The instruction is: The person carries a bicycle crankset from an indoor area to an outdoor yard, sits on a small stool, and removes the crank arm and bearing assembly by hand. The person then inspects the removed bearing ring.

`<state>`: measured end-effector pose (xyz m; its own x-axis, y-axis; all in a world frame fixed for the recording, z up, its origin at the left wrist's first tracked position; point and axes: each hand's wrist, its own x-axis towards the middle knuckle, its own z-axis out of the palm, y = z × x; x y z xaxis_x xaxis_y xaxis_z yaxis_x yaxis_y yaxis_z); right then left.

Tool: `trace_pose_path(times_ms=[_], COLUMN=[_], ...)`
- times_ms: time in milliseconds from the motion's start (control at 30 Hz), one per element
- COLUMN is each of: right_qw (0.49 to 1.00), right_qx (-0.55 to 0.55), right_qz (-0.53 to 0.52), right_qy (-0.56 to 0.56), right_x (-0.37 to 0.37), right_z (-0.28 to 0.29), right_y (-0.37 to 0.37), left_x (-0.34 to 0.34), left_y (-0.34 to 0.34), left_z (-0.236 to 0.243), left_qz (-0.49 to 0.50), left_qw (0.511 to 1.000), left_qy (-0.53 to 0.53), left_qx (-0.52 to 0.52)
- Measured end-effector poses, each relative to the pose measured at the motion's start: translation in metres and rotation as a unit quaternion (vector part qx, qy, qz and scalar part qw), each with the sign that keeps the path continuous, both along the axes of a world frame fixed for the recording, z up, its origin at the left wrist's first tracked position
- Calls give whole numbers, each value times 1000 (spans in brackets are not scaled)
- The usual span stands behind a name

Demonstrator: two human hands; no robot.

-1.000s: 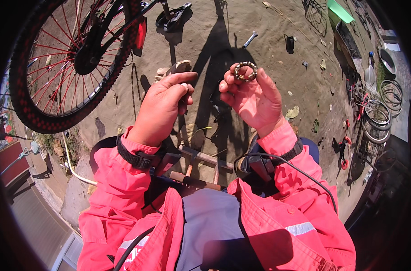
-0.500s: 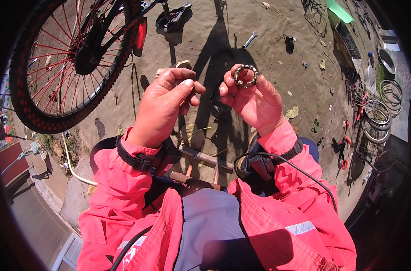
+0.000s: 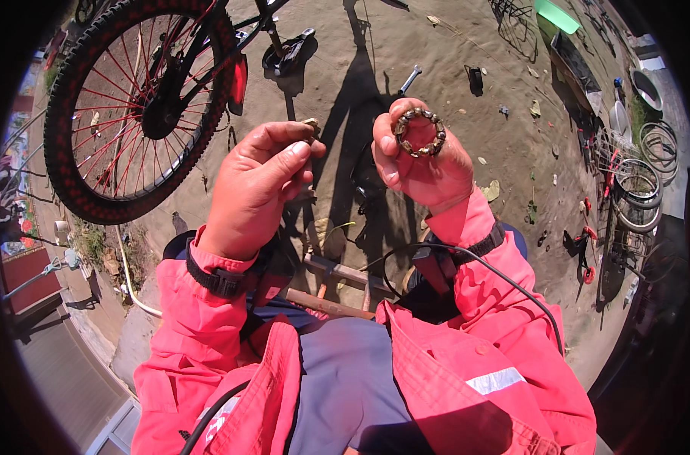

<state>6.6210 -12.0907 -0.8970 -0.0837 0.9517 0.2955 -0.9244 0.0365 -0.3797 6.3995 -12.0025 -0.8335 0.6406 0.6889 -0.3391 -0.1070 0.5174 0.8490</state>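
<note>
Sunlit bare ground point(image 3: 436, 57) is spreading beneath the work. Right hand point(image 3: 428, 180), partly curled, is gripping a beaded metal ring point(image 3: 423, 152) by its edge, probably keeping the opening clear to view. Ring is facing the view nearly flat-on; being round, it is showing no long axis. Left hand point(image 3: 254, 182) is hovering apart at left, thumb and forefinger nearly meeting; cannot tell whether anything is pinched there. Beyond: wrench point(image 3: 410, 79) lying slantwise on the soil, red-spoked wheel point(image 3: 160, 118) standing upper left.
</note>
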Motion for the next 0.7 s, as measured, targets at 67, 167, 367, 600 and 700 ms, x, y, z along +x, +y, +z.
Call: trace_pose_path(times_ms=[67, 167, 367, 600, 700], right_qw=[999, 998, 992, 989, 986], right_qx=[37, 55, 114, 68, 85], right_qz=[-1, -22, -26, -39, -30], right_qy=[-4, -25, -39, -126, -140], right_x=[4, 11, 17, 24, 26], right_z=[9, 22, 45, 67, 70], right_y=[-3, -9, -20, -43, -47], left_x=[2, 10, 33, 53, 57], left_y=[-6, -21, -53, -65, -70], left_z=[12, 36, 91, 113, 114], left_qz=[-21, -39, -87, -177, -185], left_qw=[999, 995, 929, 776, 789], left_qy=[-26, -30, -38, 19, 18], left_qx=[26, 90, 358, 605, 586])
